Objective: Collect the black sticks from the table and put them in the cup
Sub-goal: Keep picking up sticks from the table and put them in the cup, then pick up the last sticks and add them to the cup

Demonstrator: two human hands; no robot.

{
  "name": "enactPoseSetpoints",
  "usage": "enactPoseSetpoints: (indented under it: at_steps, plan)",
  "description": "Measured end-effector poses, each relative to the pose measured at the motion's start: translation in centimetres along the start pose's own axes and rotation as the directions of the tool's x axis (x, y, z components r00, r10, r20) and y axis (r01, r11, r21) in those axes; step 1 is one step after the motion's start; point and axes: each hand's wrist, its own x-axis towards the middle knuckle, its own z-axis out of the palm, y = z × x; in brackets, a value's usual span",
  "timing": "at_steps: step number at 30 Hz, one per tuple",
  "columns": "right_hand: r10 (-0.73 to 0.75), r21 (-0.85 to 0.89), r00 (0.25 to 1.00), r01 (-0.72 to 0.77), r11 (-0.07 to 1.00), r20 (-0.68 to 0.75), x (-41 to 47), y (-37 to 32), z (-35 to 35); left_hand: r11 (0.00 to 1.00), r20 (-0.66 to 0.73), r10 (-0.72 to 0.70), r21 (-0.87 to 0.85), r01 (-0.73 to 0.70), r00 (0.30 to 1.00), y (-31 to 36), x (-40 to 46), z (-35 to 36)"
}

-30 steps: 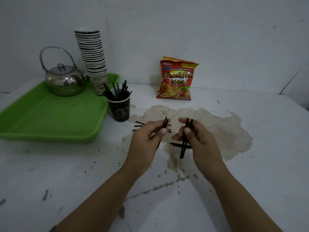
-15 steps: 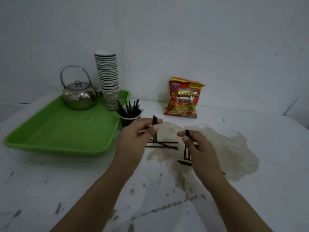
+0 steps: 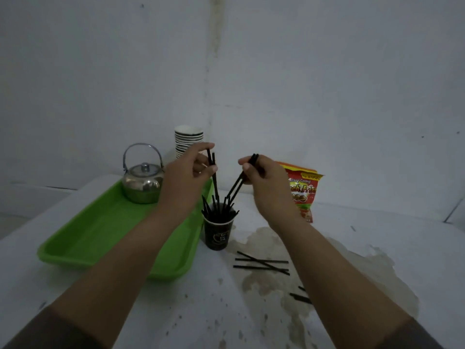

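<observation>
Head view: we hold black sticks in both hands above the cup.

Our left hand [image 3: 187, 170] pinches two sticks [image 3: 213, 172] in its grip; our right hand [image 3: 264, 176] pinches two more [image 3: 239, 181], their lower ends at the black cup [image 3: 217, 234], already bristling with sticks. Three loose sticks [image 3: 261, 263] lie crossed on the worktop [image 3: 377, 248] beside it, two more nearer us. One snack bag [image 3: 305, 192] reads "Goreng".
</observation>
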Motion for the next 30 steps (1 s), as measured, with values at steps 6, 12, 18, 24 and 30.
enactPoseSetpoints:
  at_steps: [6,12,18,24,30]
  plan:
    - [0.032,-0.077,0.999,-0.030,0.997,0.017,0.6,2.2,3.3,0.979,0.101,0.127,0.145,-0.141,0.987,-2.5,-0.5,1.6]
    - [0.159,-0.120,0.985,-0.150,0.981,0.071,0.1,4.2,4.8,0.960,0.168,0.048,0.265,-0.092,0.985,-4.3,-1.4,2.8]
    - [0.281,-0.233,0.942,-0.235,0.944,0.185,-0.1,4.6,4.3,0.925,0.200,0.074,0.353,-0.142,0.977,-5.0,-2.5,2.6]
    - [0.248,-0.038,0.951,-0.245,0.969,0.183,-2.1,3.8,0.8,0.919,0.079,0.208,0.326,-0.223,0.975,-2.0,-4.9,2.7]
    - [0.259,-0.072,0.966,-0.259,0.963,-0.004,-8.5,6.9,-5.2,0.921,0.169,0.307,0.197,-0.337,0.937,0.2,-10.3,5.7]
